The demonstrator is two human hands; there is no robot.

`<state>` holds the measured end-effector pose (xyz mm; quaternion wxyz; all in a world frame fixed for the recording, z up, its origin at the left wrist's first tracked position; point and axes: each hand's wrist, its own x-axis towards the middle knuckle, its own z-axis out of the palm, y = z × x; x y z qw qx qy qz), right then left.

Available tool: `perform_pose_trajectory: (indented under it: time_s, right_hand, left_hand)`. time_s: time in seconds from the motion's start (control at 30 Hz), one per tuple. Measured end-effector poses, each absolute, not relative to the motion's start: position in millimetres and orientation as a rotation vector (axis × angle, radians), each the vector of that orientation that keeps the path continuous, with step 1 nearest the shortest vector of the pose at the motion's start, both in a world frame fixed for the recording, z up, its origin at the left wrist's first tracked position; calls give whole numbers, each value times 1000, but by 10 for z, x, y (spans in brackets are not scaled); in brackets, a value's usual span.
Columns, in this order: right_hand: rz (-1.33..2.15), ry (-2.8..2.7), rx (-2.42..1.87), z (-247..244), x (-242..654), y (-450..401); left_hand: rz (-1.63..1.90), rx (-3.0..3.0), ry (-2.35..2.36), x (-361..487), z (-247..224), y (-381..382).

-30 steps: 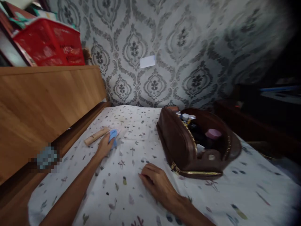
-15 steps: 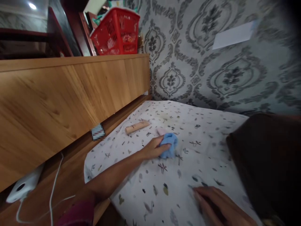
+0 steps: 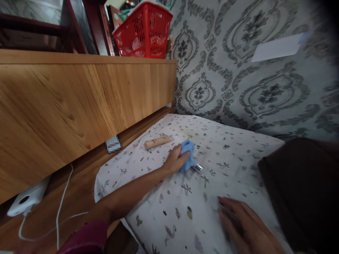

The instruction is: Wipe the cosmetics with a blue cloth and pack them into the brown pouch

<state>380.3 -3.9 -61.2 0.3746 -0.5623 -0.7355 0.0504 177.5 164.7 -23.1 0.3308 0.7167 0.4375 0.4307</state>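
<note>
Crumpled in my left hand (image 3: 175, 160) is a blue cloth (image 3: 187, 155), the fingers closed around it just above the patterned white sheet (image 3: 169, 201). A small shiny piece (image 3: 198, 168) shows at the cloth's lower right edge; its kind is unclear. Beyond my left hand lies a tan, stick-like wooden piece (image 3: 158, 141) on the sheet. Low on the right, my right hand (image 3: 246, 224) is blurred, with its fingers curled together over the sheet. Something dim seems to be between those fingers, but I cannot make it out.
A wooden cabinet (image 3: 87, 95) runs along the left, with a red basket (image 3: 148, 31) on top. Below it are a blurred-out small packet (image 3: 113, 144), a white device (image 3: 28, 201) and a white cable (image 3: 62, 204). A dark brown object (image 3: 299, 187) stands at right, before the patterned wall (image 3: 225, 77).
The view has shifted slightly. My left hand has turned the cloth a little, and the shiny piece has come into sight beside it. My right hand stays low on the right.
</note>
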Motion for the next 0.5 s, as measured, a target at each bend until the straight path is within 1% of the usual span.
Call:
perform_pose_trajectory:
  time_s: [0.03,0.17,0.33,0.5]
  right_hand:
    - [139,-1925,-1442,-556,3744,-1]
    - [116,-1800,-1504,-456,3484,227]
    - [215,-1716,-1524,-490,3349,447]
    - [357,-1562,-1541,-462,3387,420]
  left_hand:
    - [1154,1870,1193,1756,-215,1719]
    - [1147,1861,1282,1708,-227,1990]
    - [1124,1918,1220,1665,-370,2101]
    - [1157,1989,1128,1572,-408,2077]
